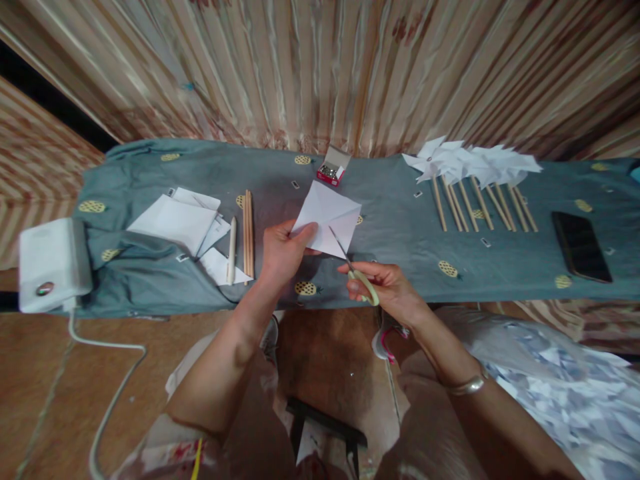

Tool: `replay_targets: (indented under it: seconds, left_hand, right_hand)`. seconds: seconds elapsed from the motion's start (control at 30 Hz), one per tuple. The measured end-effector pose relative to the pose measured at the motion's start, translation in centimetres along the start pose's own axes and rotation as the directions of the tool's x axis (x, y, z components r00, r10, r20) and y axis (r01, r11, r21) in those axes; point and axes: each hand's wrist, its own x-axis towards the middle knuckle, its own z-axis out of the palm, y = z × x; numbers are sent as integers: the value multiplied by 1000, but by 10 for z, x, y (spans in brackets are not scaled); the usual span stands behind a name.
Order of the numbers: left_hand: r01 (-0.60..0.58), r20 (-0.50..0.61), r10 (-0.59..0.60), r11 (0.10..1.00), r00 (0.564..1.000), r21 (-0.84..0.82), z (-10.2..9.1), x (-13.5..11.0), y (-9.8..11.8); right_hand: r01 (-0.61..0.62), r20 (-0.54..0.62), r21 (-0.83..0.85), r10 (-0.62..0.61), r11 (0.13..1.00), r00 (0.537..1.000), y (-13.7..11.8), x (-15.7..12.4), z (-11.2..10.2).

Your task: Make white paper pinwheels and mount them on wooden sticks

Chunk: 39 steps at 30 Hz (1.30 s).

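A square white sheet of paper (pixel 320 207) with crease lines is pinched at its left edge by my left hand (pixel 286 248), thumb on top. My right hand (pixel 383 285) grips a pair of scissors (pixel 364 283) with pale yellow-green handles. The scissor blades reach over the sheet's lower right part, pointing toward its middle; whether they have cut it I cannot tell. Just behind the sheet stands an open red box (pixel 330 175) of small shiny metal pieces. Left of my left hand lie several wooden sticks (pixel 248 233) and a pale pen-like tool (pixel 231 250).
White paper sheets (pixel 173 223) lie at the left near a white device (pixel 53 263) with a cable. Paper pinwheels (pixel 473 163) on sticks lie back right, beside a black phone (pixel 581 245). A plastic bag (pixel 560 380) of paper pieces sits below the cloth-covered table (pixel 400 250).
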Motion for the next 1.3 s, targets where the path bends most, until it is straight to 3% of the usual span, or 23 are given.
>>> replay_targets:
  seconds: [0.23, 0.43, 0.57, 0.7, 0.8, 0.93, 1.03, 1.17, 1.3]
  left_hand:
    - [0, -22, -1, 1000, 1000, -21, -4, 4, 3]
    - [1, -65, -7, 995, 998, -96, -11, 11, 6]
    - [11, 32, -11, 1000, 999, -9, -12, 7, 2]
    - [24, 187, -56, 985, 981, 168, -6, 1, -5]
    - [42, 284, -99, 978, 954, 202, 1, -4, -8]
    - [19, 384, -112, 972, 917, 236, 7, -8, -10]
    - [36, 399, -147, 962, 905, 271, 8, -7, -12]
    - [134, 321, -159, 986, 934, 98, 14, -9, -15]
    - [221, 321, -137, 945, 937, -242, 28, -21, -15]
  right_hand:
    - [-19, 79, -60, 23, 998, 997, -10, -5, -3]
    - [6, 56, -165, 3, 986, 998, -19, -11, -27]
    - [110, -137, -163, -132, 981, 982, -19, -6, -42]
    - [238, -325, -190, -289, 953, 900, -20, 3, -46]
    - [272, -322, -208, -329, 939, 888, -22, 7, -44]
    - [232, -239, -186, -273, 955, 932, -22, 9, -39]
    - [225, -170, -200, -260, 954, 951, -21, 11, -37]
    - [222, -184, -132, -243, 966, 952, -18, 14, -35]
    - [261, -342, -26, -254, 965, 905, -14, 22, -30]
